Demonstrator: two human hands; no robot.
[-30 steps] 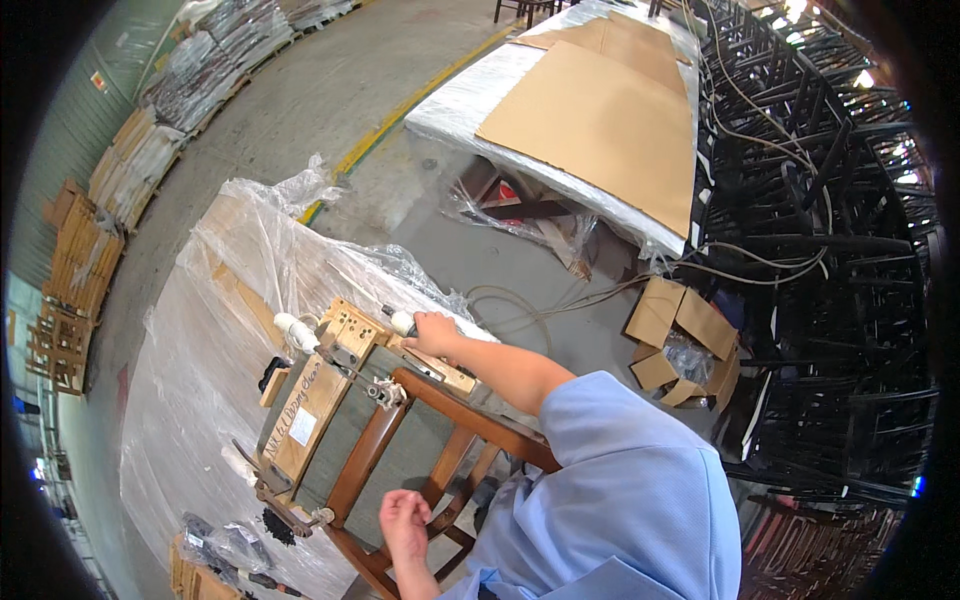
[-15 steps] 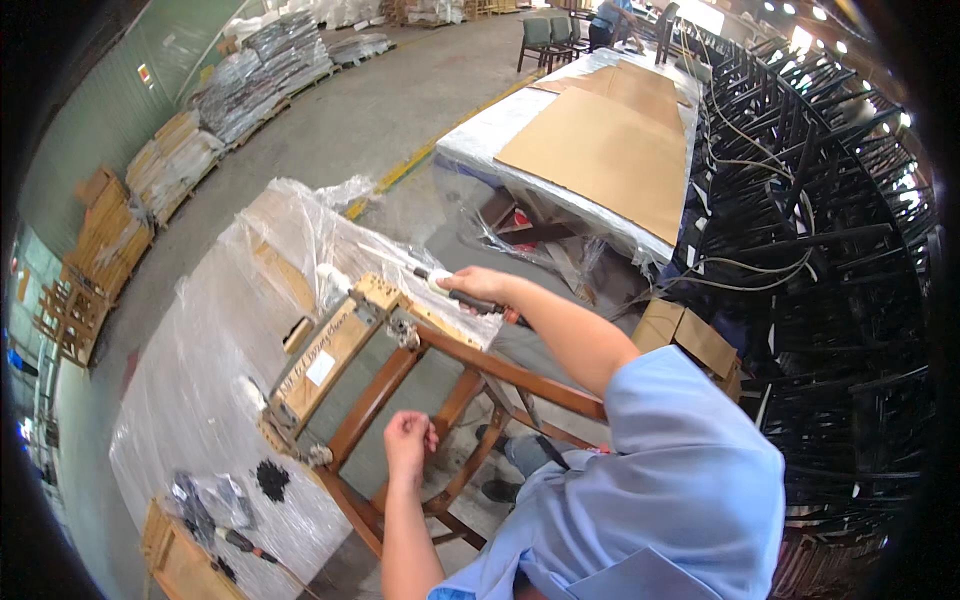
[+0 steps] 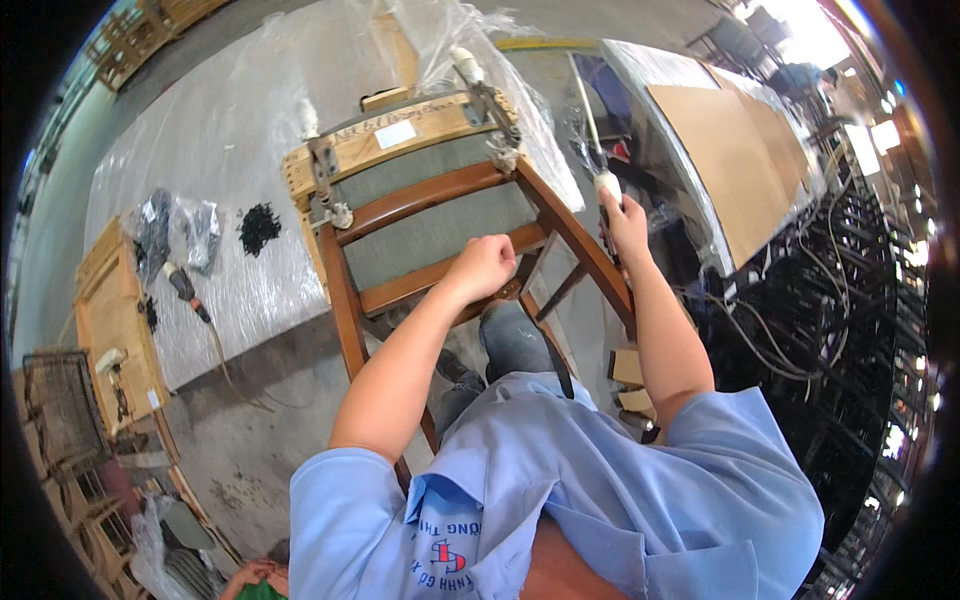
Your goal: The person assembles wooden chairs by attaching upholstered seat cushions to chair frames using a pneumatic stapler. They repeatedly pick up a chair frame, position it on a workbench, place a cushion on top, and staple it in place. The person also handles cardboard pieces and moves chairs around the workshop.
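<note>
A brown wooden chair [image 3: 430, 202] with grey-green fabric leans on the plastic-wrapped worktable, its far end against a wooden jig [image 3: 355, 142]. Metal toggle clamps with white grips, such as the right clamp [image 3: 480, 88], stand at both ends of the jig. My left hand [image 3: 485, 265] hovers over the chair's nearer crosspiece, fingers curled; whatever they hold is hidden. Right of the chair's side rail, my right hand [image 3: 624, 228] is closed around a slim tool [image 3: 606, 182] with a black-and-white body. A long pale rod points away from it.
Left on the worktable [image 3: 270, 310] lie a pile of small black pieces [image 3: 260, 229], plastic bags [image 3: 180, 230] and a corded black-and-orange power tool [image 3: 188, 292]. Cardboard [image 3: 730, 150] covers a second table. Stacked black frames [image 3: 850, 400] and loose cables lie to the right.
The view has turned down and rightward. My right hand has drawn back from the jig's right end, and its tool now points away instead of left. My left hand stays curled over the chair.
</note>
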